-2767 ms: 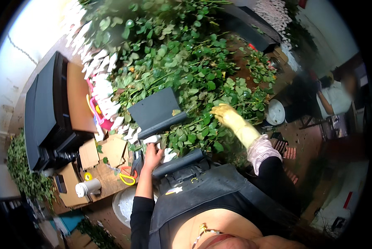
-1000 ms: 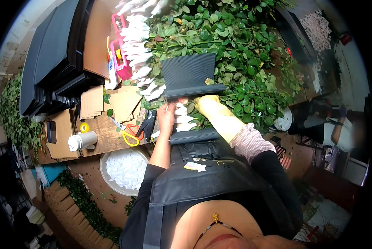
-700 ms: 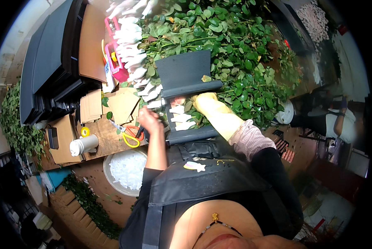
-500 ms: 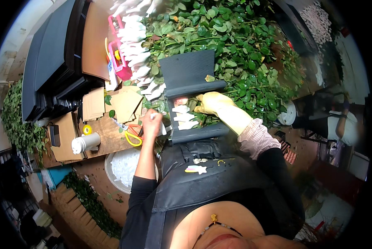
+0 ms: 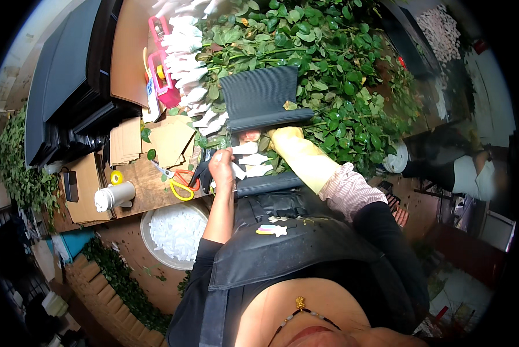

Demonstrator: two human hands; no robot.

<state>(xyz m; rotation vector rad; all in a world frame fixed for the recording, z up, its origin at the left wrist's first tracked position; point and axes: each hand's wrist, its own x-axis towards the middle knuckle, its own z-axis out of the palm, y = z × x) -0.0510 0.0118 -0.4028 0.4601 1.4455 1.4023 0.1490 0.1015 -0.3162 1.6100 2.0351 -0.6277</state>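
My bare left hand (image 5: 221, 165) is closed beside the left end of a row of white-sleeved flower heads (image 5: 255, 159). A small white sleeve shows at its fingertips, partly hidden by them. My right hand (image 5: 289, 144), in a yellow rubber glove, bends its fingers round a leafy flower stem just right of a bare pinkish flower head (image 5: 249, 136); the fingertips are partly hidden. These flowers lie on a dark ribbed wrap (image 5: 259, 95), its near edge (image 5: 269, 184) rolled along the table's front. Orange-and-yellow scissors (image 5: 181, 186) lie left of my left hand.
A round tub (image 5: 144, 231) of white sleeves stands below the table edge. Leafy stems (image 5: 340, 87) with sleeved heads (image 5: 187, 61) cover the far side. Cardboard pieces (image 5: 172, 139), a white bottle (image 5: 115, 196), a pink basket (image 5: 165, 87) and stacked dark boards (image 5: 68, 75) are leftward.
My left hand has moved right and slightly up, to the sleeved flower heads. My gloved right hand stays nearly in place by the stems. The view has shifted a little.
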